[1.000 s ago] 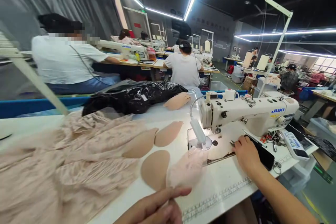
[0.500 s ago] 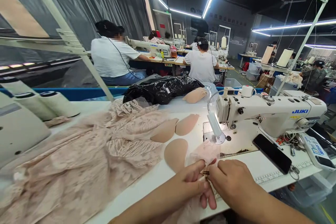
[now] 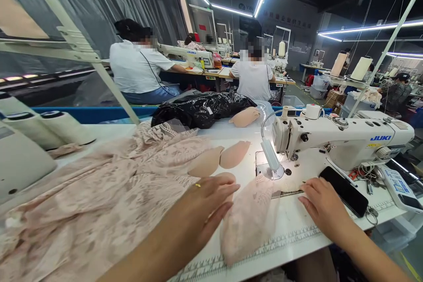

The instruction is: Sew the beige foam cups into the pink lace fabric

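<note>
A sheer pink lace piece (image 3: 247, 224) lies on the white table between my hands, its lace-edged top near the sewing machine's needle plate. My left hand (image 3: 206, 205) is to its left, fingers stretched out over a beige bra cup (image 3: 228, 177) that it mostly covers. Two more beige cups, a left one (image 3: 206, 161) and a right one (image 3: 234, 154), rest just beyond. My right hand (image 3: 322, 205) is at the table beside the machine bed, fingers apart, next to a black phone (image 3: 345, 191). Whether a small thing is under its fingertips I cannot tell.
A white sewing machine (image 3: 340, 136) with a lit lamp (image 3: 270, 154) stands at right. Heaped pink lace fabric (image 3: 99, 211) covers the left side. Behind are a black plastic bag (image 3: 201, 112) and thread cones (image 3: 66, 128). Keys (image 3: 372, 215) lie by the phone. Co-workers sit farther back.
My hands were together at the lace with a small metal tool between them. They have parted, left hand to the cup, right hand toward the phone. The lace now lies flat on the table.
</note>
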The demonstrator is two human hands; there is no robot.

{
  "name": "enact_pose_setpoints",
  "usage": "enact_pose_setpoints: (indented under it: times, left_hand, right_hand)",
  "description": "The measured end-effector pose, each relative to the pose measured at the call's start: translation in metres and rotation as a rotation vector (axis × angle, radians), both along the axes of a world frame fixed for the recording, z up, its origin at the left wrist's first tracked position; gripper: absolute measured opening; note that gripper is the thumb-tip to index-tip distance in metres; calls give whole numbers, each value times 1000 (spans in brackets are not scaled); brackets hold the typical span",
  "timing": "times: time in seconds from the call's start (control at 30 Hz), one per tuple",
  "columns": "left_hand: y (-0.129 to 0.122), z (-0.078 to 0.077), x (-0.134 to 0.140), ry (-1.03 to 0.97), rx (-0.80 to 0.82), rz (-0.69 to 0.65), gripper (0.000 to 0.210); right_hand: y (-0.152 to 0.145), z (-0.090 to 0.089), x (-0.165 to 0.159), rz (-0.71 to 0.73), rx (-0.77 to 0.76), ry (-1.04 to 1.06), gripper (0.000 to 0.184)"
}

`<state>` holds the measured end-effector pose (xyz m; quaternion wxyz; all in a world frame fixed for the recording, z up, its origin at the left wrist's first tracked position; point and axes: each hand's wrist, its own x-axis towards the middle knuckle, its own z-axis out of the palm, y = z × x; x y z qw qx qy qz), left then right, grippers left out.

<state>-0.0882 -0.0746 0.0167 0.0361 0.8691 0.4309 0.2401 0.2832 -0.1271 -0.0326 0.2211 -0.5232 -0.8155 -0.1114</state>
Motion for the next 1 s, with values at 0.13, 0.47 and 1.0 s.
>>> enact_pose_setpoints:
  times: [0.13, 0.47, 1.0]
  left_hand:
    - [15, -16, 59, -8, -299, 145, 37]
    - [-9, 1, 78, -872, -844, 137, 57]
    - [-7, -21, 11, -218, -348, 42, 19]
  right_hand:
    - [-1, 0, -46, 57, -280, 213, 22]
    - [13, -1, -80, 139, -767, 1128, 37]
    - [28, -10, -102, -17, -732, 1601, 64]
